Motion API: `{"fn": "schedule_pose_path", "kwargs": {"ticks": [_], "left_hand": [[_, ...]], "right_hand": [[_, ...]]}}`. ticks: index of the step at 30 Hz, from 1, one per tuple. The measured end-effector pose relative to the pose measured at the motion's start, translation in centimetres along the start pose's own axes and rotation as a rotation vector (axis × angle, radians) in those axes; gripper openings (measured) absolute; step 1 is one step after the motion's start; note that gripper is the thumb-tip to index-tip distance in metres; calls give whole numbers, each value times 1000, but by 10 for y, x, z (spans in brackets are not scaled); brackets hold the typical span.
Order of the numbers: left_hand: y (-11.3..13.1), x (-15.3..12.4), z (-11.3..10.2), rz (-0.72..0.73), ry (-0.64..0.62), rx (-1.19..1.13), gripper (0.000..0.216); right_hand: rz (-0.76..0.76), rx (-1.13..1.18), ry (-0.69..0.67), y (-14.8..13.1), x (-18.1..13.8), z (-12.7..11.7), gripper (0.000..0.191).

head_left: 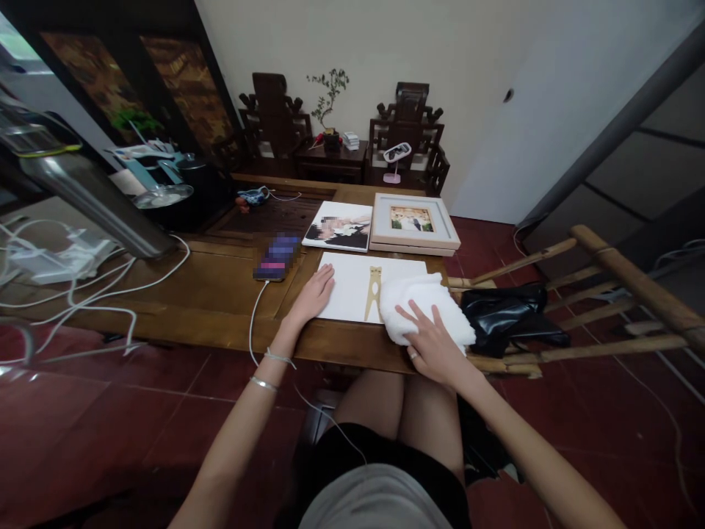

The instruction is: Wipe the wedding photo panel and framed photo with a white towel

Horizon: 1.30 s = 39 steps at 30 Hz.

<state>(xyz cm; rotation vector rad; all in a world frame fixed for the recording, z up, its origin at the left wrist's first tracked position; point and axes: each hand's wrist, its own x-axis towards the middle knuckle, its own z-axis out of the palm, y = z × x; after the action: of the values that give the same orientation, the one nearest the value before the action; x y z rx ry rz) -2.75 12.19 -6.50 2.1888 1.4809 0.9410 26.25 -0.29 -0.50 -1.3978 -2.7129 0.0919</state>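
A: Left hand?
B: Palm down, fingers straight, flat on the board at its left edge. Grips nothing; probably pinning the board to the table.
A: Right hand?
B: Fingers spread, pressed onto the cloth, not closed round it. Forearm enters from the right, wrist cocked back.
A: Cloth position?
B: Board's near right corner, just beside the clip. Frame lies behind.
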Motion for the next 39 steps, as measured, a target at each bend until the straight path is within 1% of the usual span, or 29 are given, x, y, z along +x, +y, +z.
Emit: {"fn": "schedule_pose_path", "kwargs": {"ticks": [2,5,9,12,14,16,18,22,25,28,31,33,36,39], "left_hand": [[-1,0,0,5,3,2,53],[-2,0,1,6,-1,-7,54],[-2,1,0,-4,-2,-21,53],[-1,0,0,-2,-4,-26,53],[-2,0,0,-3,-5,-25,52],[-5,0,1,-2,-8,-18,51],[-7,1,2,12,-10,-7,52],[-9,1,3,42,-4,12,51],[-8,0,3,49,4,7,49],[-8,0,3,57,10,-5,48],[-9,0,4,58,8,-13,48],[-11,0,5,58,7,-23,46],[-12,0,5,59,5,-35,45],[-13,1,6,51,-6,-28,47]], "right_hand": [[26,4,-26,6,12,-2,31],[83,-1,-55,21,42,-6,36],[183,45,-23,33,89,-9,41],[289,91,8,27,115,-8,42],[310,87,23,15,124,-5,42],[293,60,27,0,125,1,42],[242,23,16,-17,118,7,40],[76,-37,17,-43,81,16,33],[-65,-29,-11,-49,52,15,27],[-181,8,-45,-41,38,11,27],[-244,55,-16,-25,44,10,32],[-235,74,5,-15,57,10,33],[-150,74,25,-2,84,9,33],[-50,39,48,5,117,8,37]]}}
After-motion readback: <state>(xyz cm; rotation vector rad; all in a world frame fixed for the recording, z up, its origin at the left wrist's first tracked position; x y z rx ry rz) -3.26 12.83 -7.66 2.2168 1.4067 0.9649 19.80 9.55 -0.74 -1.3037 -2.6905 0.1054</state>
